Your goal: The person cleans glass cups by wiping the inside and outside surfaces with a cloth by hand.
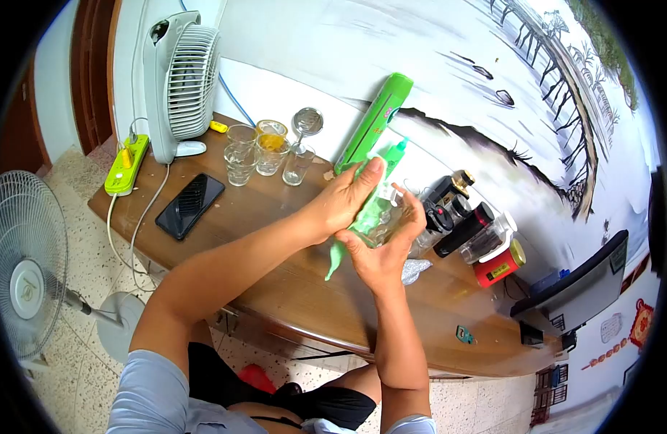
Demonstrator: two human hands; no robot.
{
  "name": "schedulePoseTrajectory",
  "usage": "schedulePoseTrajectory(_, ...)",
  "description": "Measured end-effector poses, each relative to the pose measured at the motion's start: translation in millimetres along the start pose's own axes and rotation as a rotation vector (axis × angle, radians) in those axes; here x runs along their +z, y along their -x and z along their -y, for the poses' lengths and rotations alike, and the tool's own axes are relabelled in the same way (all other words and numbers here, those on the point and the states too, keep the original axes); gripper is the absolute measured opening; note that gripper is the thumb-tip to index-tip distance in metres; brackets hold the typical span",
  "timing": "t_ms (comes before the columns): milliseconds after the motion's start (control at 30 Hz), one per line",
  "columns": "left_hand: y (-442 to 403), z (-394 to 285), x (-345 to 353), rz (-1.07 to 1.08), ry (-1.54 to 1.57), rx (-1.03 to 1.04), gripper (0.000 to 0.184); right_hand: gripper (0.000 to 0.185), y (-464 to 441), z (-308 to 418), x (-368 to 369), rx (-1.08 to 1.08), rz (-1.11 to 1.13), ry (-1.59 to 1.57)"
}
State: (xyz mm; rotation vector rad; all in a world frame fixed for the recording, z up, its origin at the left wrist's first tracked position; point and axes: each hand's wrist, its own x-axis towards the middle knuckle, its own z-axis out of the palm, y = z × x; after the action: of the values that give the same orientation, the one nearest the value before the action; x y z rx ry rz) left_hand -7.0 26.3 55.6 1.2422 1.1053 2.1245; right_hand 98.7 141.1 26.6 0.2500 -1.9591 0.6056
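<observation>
My left hand is closed round the upper left side of a crinkled green and clear plastic item, its thumb pointing up. On the right side, my right hand grips the same item with curved fingers. A narrow green end hangs down below the hands, and a green tip sticks out above them. What exactly the item is cannot be made out. Just behind it, a tall green canister leans against the wall. Crumpled silvery material lies by my right hand.
On the wooden table are glasses, a strainer, a black phone, a green power strip and a white fan. Bottles, a red tin and a monitor stand at the right.
</observation>
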Motion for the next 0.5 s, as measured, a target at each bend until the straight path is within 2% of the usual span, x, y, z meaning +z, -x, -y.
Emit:
schedulePoseTrajectory(100,7.9,14.6,-10.4,-0.069,0.092,-0.013,0.072,0.120,4.2,-4.9,6.9,-0.055,0.050,-0.016)
schedulePoseTrajectory(133,10.8,20.5,-13.6,-0.087,0.210,-0.083,0.070,0.114,4.7,-7.1,10.3,-0.100,0.061,-0.037)
schedulePoseTrajectory(233,20.7,22.4,-16.9,-0.070,0.443,-0.081,0.069,0.114,11.0,-10.3,18.8,-0.120,0.094,-0.070)
schedulePoseTrajectory(267,28.6,17.9,-15.4,-0.093,0.478,-0.137,0.067,0.110,11.2,-9.4,20.6,-0.123,0.095,-0.081)
schedulePoseTrajectory(367,31.3,22.9,-15.1,-0.017,0.748,-0.229,0.067,0.112,13.5,-9.1,26.7,-0.161,0.059,-0.065)
schedulePoseTrajectory(400,31.4,19.5,-18.1,0.104,0.808,-0.249,0.065,0.112,12.4,-5.7,24.5,-0.148,0.076,-0.016)
schedulePoseTrajectory(500,31.4,11.1,-17.8,0.096,0.659,-0.224,0.063,0.112,4.0,6.8,15.2,-0.138,0.123,0.104)
